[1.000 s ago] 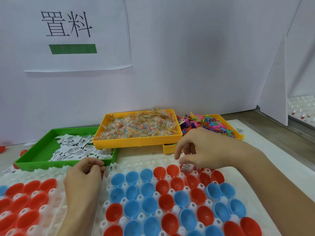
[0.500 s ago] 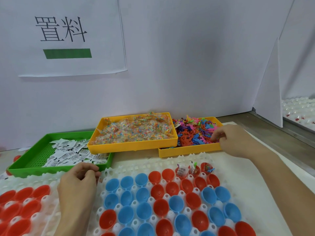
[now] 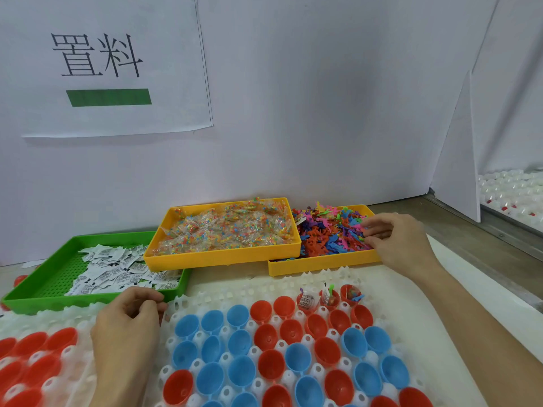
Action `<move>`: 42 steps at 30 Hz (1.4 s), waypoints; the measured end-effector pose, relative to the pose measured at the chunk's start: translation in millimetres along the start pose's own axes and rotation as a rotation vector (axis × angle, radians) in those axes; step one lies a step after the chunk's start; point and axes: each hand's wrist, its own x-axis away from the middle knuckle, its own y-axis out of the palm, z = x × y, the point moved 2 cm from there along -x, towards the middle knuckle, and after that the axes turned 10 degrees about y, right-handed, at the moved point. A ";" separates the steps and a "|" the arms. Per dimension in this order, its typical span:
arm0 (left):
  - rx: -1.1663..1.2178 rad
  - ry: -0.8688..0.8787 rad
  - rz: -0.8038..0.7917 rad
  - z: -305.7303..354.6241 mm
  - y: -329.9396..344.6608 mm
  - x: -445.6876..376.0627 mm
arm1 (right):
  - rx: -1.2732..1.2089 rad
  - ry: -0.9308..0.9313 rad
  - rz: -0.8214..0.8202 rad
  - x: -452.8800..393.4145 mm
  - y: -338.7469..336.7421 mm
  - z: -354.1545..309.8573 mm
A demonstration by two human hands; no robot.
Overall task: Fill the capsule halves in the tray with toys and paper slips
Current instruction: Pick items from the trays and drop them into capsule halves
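Note:
A white capsule tray [image 3: 338,274] holds rows of red capsule halves [image 3: 266,311] and blue capsule halves [image 3: 186,326]. Three red halves in the back row at the right [image 3: 329,298] contain a slip and toys; the rest look bare. My right hand [image 3: 393,242] reaches into the yellow tray of small coloured plastic toys [image 3: 326,233], with fingertips and thumb pinching into the pile. My left hand [image 3: 129,318] rests on the tray's left edge with fingers curled against the thumb. What it holds, if anything, is hidden.
A green tray [image 3: 44,301] of paper slips [image 3: 108,268] sits at the back left. Beside it is a yellow tray [image 3: 220,257] of clear bead packets. A second white tray with red halves [image 3: 38,356] lies at the left. A white wall with a sign [image 3: 102,69] stands behind.
My right hand left the back-row capsules, where it put a slip, and moved back right into the toy tray. The left hand stayed put.

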 end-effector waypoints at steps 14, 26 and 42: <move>-0.029 0.016 0.011 0.7 0.4 0.9 | -0.070 -0.043 0.026 -2.5 0.2 2.6; 0.119 0.024 -0.010 7.1 -4.7 6.9 | 0.045 -0.040 0.009 -2.1 1.1 -0.4; 0.112 0.074 -0.028 9.5 -0.7 6.6 | -0.155 -0.078 0.101 1.5 -8.9 -17.7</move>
